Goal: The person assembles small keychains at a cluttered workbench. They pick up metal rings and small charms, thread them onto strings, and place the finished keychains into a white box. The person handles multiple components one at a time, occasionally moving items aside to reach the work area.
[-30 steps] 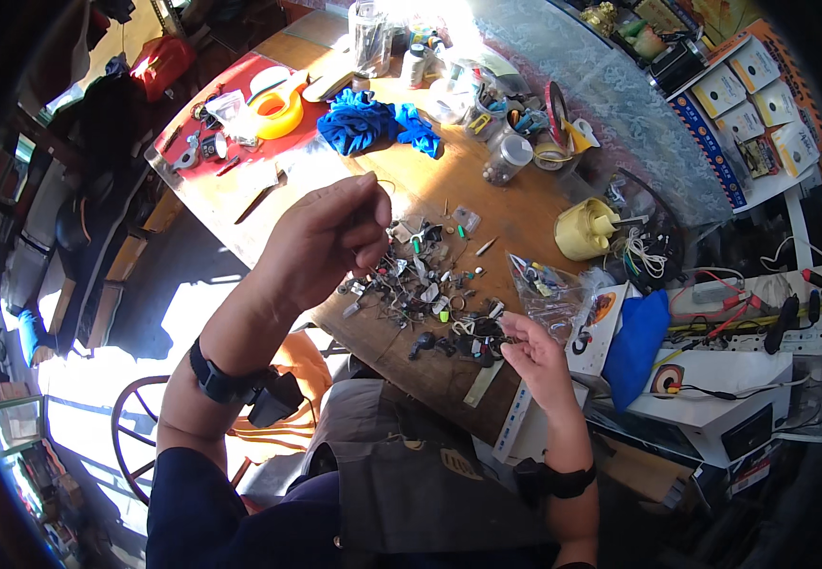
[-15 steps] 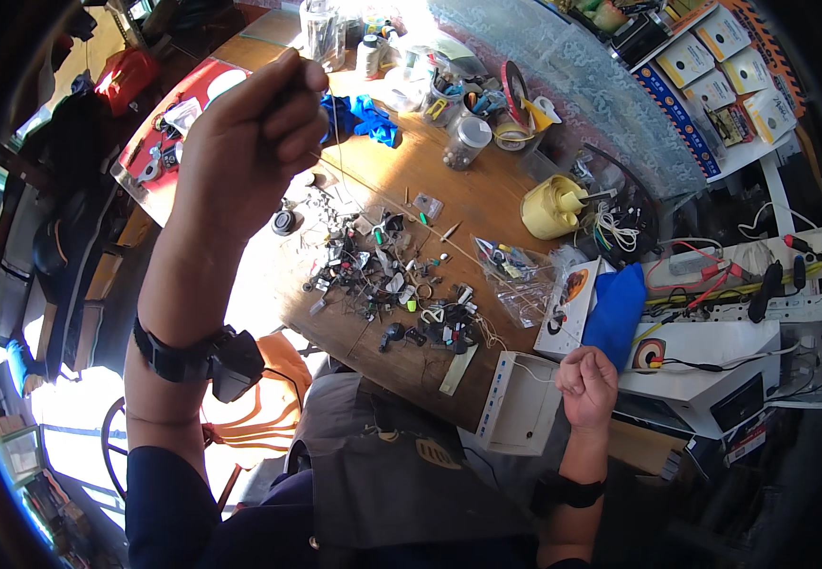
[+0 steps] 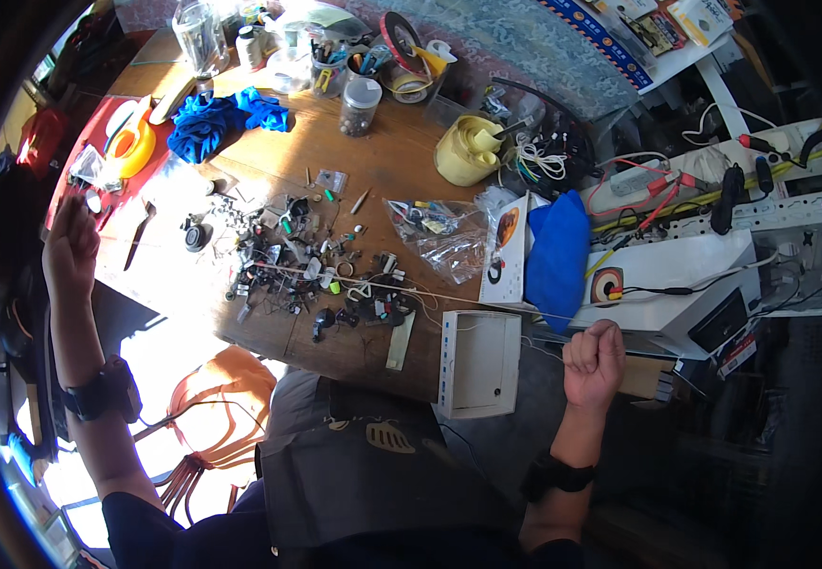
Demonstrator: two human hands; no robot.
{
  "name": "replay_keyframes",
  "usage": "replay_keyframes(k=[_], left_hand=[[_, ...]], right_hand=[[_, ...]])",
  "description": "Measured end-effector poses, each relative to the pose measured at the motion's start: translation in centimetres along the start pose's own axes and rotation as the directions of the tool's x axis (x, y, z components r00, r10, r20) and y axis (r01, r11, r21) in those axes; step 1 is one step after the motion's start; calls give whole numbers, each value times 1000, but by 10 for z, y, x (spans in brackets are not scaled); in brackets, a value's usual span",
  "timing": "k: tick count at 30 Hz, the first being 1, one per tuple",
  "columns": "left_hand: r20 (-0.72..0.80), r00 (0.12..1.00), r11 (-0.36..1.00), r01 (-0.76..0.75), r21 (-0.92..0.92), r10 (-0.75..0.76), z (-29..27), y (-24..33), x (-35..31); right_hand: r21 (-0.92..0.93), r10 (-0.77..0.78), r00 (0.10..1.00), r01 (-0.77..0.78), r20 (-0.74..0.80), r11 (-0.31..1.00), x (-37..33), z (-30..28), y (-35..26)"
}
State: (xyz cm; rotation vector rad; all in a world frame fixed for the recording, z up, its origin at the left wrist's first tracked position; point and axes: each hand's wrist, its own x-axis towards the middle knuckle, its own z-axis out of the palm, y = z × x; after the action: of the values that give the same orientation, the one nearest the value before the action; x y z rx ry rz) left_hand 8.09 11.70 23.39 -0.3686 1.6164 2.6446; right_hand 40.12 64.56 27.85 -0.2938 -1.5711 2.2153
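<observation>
Left hand (image 3: pixel 72 248) near red mat (image 3: pixel 89 133), fingers bent, grip not discernible; pale cord (image 3: pixel 439 296) spans small parts (image 3: pixel 297 251) on worktop (image 3: pixel 392 152), straight, presumably from tension; right hand (image 3: pixel 593 365) closed, seemingly anchoring the cord beyond white tray (image 3: pixel 477 379).

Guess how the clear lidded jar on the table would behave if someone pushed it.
Being upright and fairly tall, the jar could tip if pushed high up. Once over, its round sides would probably roll. The small pieces inside look loose, so they might rattle.
</observation>
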Motion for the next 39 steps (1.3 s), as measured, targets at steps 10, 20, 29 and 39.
replay_keyframes(k=[10,20,29,39], left_hand=[[410,617,-202,-685,700,-671,59,-116,-112],[995,66,820,-564,100,-77,236,-231,-211],[799,53,756,364,543,-599,218,-204,-194],[887,208,709,-538,456,-413,221,-182,-218]], right_hand=[[-55,-117,953,137,280,989,0,51,-29],[-23,-53,776,87,628,996,6,85,-41],[-106,15,878,41,479,994,-24,18,-41],[-792,48,926,292,374,536,-28,45,35]])
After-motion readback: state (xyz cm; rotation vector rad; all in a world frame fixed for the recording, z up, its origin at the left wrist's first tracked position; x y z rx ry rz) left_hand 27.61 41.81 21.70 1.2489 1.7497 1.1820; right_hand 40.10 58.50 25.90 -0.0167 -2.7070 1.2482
